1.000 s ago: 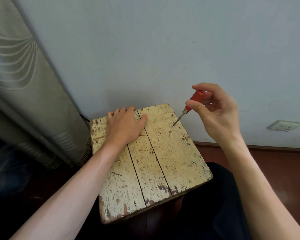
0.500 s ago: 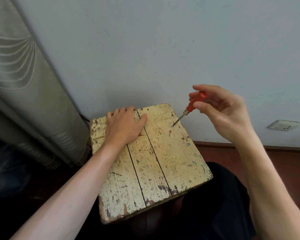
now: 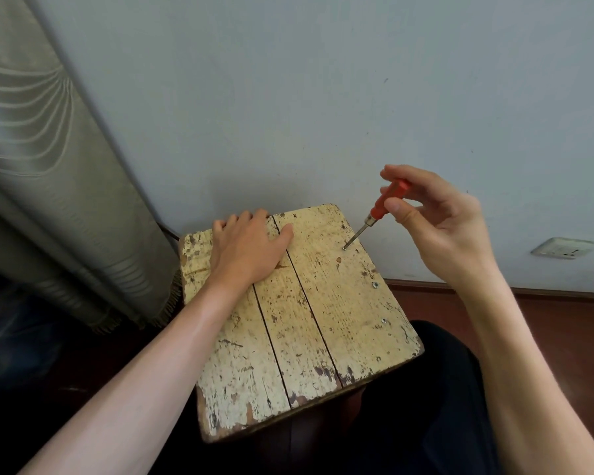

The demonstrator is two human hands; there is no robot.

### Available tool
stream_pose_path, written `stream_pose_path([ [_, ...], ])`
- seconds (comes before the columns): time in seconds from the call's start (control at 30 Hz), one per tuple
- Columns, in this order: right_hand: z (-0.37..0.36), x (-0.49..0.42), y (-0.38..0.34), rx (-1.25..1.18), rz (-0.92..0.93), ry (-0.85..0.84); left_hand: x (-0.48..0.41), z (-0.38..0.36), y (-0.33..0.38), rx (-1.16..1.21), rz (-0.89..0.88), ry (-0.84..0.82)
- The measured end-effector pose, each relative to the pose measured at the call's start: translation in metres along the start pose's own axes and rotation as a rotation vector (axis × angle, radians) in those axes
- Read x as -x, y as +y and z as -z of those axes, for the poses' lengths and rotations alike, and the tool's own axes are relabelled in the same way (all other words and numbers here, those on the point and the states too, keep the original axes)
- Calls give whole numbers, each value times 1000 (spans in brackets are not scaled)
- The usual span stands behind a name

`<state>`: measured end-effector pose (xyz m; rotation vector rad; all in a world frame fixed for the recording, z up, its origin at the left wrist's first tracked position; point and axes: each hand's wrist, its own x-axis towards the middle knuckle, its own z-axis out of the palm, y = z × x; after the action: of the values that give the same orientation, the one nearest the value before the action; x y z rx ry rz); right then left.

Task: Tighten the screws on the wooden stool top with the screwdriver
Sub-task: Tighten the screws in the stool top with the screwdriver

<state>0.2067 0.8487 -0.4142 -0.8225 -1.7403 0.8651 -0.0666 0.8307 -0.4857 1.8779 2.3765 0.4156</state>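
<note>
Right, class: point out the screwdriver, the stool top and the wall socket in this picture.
screwdriver (image 3: 380, 207): head view, on the red handle.
stool top (image 3: 340, 303): head view, on the bare right plank.
socket (image 3: 561, 247): head view, on its faceplate.

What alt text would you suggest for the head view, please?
A right hand pinches a red-handled screwdriver, its tip on a screw near the far right edge of a worn wooden stool top, while the left hand lies flat on it.
</note>
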Motion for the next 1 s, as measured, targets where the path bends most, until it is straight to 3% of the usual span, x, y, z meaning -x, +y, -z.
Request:
stream_pose_path([
  [0.2, 6, -2, -5, -90, -21, -92, 0, 1, 0, -3, 0, -4],
  [0.57, -14, 3, 1, 33, 36, 149, 0, 0, -1, 4, 0, -1],
  [0.8, 6, 4, -4, -39, -9, -92, 0, 0, 0, 3, -5, 1],
  [1.0, 3, 2, -7, 3, -24, -51, -1, 0, 0, -8, 2, -6],
])
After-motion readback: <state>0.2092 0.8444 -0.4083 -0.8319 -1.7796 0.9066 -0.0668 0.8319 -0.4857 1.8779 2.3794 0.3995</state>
